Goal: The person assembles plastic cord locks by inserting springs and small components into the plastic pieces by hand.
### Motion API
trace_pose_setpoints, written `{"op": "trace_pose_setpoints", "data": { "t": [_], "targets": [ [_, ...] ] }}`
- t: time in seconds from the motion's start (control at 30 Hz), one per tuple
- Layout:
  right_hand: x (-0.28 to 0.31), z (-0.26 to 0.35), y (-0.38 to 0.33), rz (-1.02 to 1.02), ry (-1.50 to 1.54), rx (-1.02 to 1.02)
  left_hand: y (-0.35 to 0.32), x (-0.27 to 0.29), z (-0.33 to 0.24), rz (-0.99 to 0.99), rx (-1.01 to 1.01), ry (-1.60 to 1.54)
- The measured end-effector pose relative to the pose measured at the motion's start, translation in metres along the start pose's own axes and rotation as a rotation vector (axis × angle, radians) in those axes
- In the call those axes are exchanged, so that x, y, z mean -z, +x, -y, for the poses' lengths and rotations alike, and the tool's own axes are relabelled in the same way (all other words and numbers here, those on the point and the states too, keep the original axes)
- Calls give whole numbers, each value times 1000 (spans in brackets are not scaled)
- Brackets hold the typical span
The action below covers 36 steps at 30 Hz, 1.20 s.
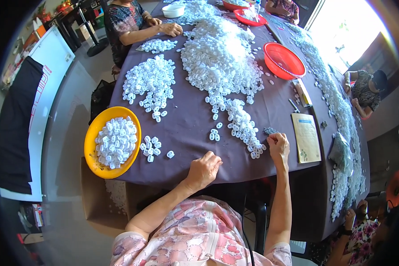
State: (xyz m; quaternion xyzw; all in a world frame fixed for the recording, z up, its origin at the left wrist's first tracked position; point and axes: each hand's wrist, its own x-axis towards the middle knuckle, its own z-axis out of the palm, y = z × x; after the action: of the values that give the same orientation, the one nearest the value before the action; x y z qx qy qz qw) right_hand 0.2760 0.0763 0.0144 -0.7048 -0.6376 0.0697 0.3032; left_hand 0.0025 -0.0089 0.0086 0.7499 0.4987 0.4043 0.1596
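Note:
My left hand (pixel 204 170) is over the near edge of the cloth, its fingers curled in a pinch; whatever they hold, if anything, is hidden. Farther right, my right hand (pixel 279 148) bends its fingers down beside a little heap of tiny dark grey bits (pixel 269 131). What is between those fingertips does not show. Just left of it, a trail of small white oval plastic pieces (pixel 244 126) with two dark openings each runs down from a big mound (pixel 219 53). Two or three such pieces (pixel 214 134) lie ahead of my left hand.
At the left table edge, a yellow bowl (pixel 90 148) is heaped with white pieces, above a cardboard box (pixel 99 210). A red basin (pixel 284 60), a small narrow box (pixel 302 92) and a tan envelope (pixel 306 139) lie right. Other people work around the purple-grey tablecloth (pixel 177 128).

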Motion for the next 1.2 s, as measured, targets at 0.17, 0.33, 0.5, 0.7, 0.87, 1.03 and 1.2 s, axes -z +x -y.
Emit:
{"op": "trace_pose_setpoints", "data": {
  "t": [0.17, 0.33, 0.5, 0.7, 0.87, 1.03, 1.2],
  "targets": [
    [-5, -19, -2, -58, 76, 71, 0, -2, 1, -6, -10, -20],
    [-2, -14, -6, -104, 118, 123, 0, 2, 1, 5, 27, -17],
    [0, -10, -9, -105, 123, 105, 0, 0, 1, 5, 21, -18],
    [-1, -14, -8, -120, 69, 149, -1, -1, 1, -3, 8, -8],
    [5, -13, -11, -97, 145, 107, 0, 0, 1, -4, 8, -16],
    [7, -17, -13, -117, 208, 5, 0, 0, 1, 0, -9, -2],
    [7, -9, -8, -68, 151, 107, 0, 0, 3, 6, -17, 22]
  ]
}}
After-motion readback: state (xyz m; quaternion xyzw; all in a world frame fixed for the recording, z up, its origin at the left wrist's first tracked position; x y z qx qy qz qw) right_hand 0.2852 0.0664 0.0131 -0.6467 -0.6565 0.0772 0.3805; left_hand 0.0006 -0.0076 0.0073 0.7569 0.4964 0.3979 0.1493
